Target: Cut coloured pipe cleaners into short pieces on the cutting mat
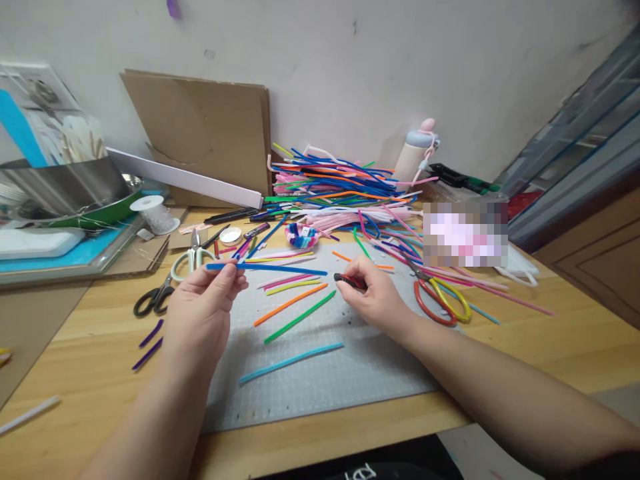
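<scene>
My left hand pinches a dark blue pipe cleaner near one end, holding it level above the grey cutting mat. The strip's free end points right, close to my right hand. My right fingers are closed around a small black-and-red tool, mostly hidden, so its kind is unclear. Beneath and between the hands lie an orange pipe cleaner, a green pipe cleaner and a light blue pipe cleaner. Shorter pink and yellow strips rest behind them.
A large heap of coloured pipe cleaners fills the back. White-handled scissors and black-handled scissors lie left; red-and-yellow-handled scissors lie right. A spool, cardboard and a bottle stand farther back.
</scene>
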The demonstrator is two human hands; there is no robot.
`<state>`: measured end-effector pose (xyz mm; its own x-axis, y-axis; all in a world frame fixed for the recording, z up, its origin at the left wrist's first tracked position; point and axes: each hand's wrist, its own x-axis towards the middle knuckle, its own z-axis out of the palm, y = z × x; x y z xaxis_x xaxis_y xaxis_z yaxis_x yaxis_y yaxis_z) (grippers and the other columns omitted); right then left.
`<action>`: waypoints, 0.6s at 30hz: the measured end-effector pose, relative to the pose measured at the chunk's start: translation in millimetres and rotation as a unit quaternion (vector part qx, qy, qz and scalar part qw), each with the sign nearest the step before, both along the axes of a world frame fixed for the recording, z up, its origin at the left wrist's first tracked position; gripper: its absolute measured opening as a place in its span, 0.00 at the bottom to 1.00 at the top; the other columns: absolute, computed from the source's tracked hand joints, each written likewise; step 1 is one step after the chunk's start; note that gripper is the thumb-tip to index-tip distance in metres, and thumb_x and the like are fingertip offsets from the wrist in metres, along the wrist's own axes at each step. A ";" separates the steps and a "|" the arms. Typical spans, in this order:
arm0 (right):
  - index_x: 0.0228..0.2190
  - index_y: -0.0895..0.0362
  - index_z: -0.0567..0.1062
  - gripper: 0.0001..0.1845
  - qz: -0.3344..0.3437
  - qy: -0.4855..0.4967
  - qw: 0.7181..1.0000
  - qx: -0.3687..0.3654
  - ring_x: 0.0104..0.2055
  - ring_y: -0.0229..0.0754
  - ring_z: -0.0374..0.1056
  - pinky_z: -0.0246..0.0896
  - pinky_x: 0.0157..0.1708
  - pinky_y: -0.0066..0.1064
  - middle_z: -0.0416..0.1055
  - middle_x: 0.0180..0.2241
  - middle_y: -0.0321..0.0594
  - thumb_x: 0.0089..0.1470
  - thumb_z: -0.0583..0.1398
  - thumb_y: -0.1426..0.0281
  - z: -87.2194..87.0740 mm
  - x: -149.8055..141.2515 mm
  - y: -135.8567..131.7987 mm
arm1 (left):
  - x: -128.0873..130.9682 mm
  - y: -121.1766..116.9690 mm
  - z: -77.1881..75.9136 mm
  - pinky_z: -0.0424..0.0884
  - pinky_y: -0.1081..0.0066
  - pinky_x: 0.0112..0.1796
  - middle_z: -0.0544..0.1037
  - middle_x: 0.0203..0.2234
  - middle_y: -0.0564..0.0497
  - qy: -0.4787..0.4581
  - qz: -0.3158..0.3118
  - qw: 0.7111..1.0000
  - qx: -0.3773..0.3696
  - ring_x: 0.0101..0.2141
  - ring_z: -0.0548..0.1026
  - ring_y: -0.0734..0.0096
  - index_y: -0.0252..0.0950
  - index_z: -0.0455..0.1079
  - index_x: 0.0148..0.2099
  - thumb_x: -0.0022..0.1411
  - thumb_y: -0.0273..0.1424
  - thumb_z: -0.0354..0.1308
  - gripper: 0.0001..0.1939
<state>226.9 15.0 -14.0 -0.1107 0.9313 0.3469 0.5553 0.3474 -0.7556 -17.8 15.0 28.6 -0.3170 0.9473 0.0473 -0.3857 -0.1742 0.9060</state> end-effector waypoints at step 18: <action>0.29 0.53 0.62 0.08 0.010 -0.006 1.000 -0.005 0.26 0.36 0.59 0.54 0.26 0.28 0.62 0.25 0.32 0.53 0.57 0.65 -2.8 0.1 -1.7 | 0.8 1.2 -0.7 0.71 0.77 0.31 0.76 0.21 0.54 0.001 -0.001 1.000 -0.003 0.24 0.72 0.79 0.35 0.74 0.27 0.40 0.31 0.71 0.11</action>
<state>226.9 13.3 -16.8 -0.1336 0.9322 0.3363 0.5565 0.3513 -0.7529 -16.9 16.1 28.0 -0.3141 0.9484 0.0425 -0.3837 -0.1678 0.9081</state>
